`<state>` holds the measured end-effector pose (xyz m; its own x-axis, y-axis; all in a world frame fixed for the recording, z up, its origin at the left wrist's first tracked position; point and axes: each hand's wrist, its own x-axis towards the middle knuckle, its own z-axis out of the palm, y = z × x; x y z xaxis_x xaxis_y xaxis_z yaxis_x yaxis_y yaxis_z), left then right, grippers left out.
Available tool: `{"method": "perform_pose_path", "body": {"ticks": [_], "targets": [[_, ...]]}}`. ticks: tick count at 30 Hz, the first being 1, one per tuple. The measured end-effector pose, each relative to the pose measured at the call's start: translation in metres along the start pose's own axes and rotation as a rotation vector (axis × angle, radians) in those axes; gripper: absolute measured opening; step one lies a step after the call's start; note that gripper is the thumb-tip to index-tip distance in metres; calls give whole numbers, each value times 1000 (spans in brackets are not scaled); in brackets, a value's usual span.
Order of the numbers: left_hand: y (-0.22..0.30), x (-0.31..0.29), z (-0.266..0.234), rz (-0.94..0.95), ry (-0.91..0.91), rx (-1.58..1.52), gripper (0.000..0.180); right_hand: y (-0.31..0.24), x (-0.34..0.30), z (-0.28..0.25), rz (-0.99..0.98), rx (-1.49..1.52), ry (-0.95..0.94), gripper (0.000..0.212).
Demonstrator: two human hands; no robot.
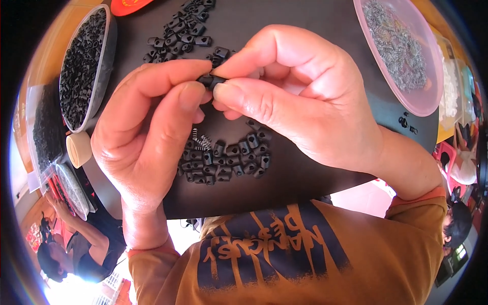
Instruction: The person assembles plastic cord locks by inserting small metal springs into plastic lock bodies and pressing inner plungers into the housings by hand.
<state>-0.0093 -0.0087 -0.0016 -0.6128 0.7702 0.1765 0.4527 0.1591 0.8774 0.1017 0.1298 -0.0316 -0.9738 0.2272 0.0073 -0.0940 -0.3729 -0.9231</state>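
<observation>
Between both hands, above the dark table (310, 188), is a small black plastic cord lock (211, 80). My left hand (147, 117) pinches its left end between thumb and forefinger. The thumb and forefinger of my right hand (305, 91) close on its right end, and fingertips cover much of it. Just below the hands lie a few small metal springs (202, 142) beside a cluster of black cord lock pieces (229, 161) with holes. A second, looser pile of black pieces (178, 33) spreads beyond my fingers.
At far left stands a clear tub (108, 56) full of black parts. A pink bowl (432, 96) of springs is at far right, with some small black pieces (406, 123) near it. A red object (129, 5) sits at the top edge. Another person (84, 249) is at lower left.
</observation>
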Motion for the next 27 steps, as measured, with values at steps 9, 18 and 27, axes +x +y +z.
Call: {"method": "perform_pose_path", "body": {"ticks": [9,18,27], "targets": [[2,-3,3,7,21,40,17,4,1,4,-89,-3,97,4],[10,-2,5,-194,23,-64,17,8,1,3,-112,-72,102,6],[-12,-8,10,81,-48,88,13,15,-1,7,-108,-106,209,7]]}}
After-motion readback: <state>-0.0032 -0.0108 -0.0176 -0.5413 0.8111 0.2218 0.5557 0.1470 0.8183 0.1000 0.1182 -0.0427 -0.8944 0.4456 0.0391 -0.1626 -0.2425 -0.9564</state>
